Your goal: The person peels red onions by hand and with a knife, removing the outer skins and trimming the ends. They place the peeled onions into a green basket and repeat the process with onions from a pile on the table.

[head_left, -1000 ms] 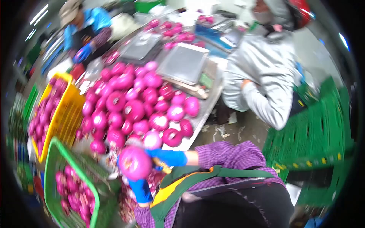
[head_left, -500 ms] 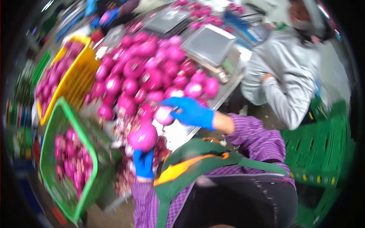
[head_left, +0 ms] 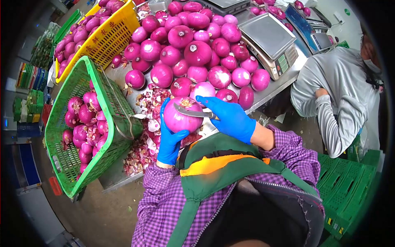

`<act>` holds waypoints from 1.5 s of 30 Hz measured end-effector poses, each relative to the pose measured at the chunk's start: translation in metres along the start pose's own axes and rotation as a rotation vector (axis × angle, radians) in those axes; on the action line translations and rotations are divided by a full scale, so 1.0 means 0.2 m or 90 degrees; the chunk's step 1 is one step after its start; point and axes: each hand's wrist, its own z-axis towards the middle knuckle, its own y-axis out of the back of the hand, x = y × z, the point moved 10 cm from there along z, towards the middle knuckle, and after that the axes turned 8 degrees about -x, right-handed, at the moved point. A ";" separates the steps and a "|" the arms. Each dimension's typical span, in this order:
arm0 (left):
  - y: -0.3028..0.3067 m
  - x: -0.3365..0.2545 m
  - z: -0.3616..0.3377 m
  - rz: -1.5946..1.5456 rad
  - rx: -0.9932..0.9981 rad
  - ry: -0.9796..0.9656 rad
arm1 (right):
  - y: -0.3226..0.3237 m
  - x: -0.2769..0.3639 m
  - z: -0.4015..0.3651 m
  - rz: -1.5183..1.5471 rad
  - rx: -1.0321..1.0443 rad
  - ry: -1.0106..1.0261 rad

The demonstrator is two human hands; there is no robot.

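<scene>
A large red onion (head_left: pixel 181 119) rests in my left hand (head_left: pixel 168 142), its dry top facing up and the blue-gloved fingers wrapped around its side. My right hand (head_left: pixel 234 119), also in a blue glove, grips a small knife (head_left: pixel 191 112) with a curved blade. That blade lies against the onion just below its dry top. Right behind my hands a pile of peeled red onions (head_left: pixel 197 53) covers the metal table (head_left: pixel 267 96). Dry onion skins (head_left: pixel 142 146) are scattered to the left of my left hand and under it.
A green basket (head_left: pixel 82 123) with red onions stands at the left, and a yellow crate (head_left: pixel 111 37) of onions behind it. A weighing scale (head_left: pixel 269 39) sits at the table's right. A person in a grey top (head_left: pixel 339 90) is at the right, above green crates (head_left: pixel 343 185).
The onion in my left hand has come up against my right hand, where the knife blade now touches it. A pale onion by my right hand now lies with the pile. My view has shifted.
</scene>
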 end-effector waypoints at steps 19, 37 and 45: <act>0.05 -0.02 -0.06 0.239 -0.002 -0.129 | -0.14 -0.06 -0.05 -0.040 0.020 0.004; 0.11 0.00 -0.20 0.432 0.007 -0.257 | -0.29 -0.07 -0.17 -0.072 0.102 -0.006; 0.18 0.10 -0.23 0.301 -0.011 -0.190 | -0.34 -0.11 -0.16 -0.103 0.107 0.022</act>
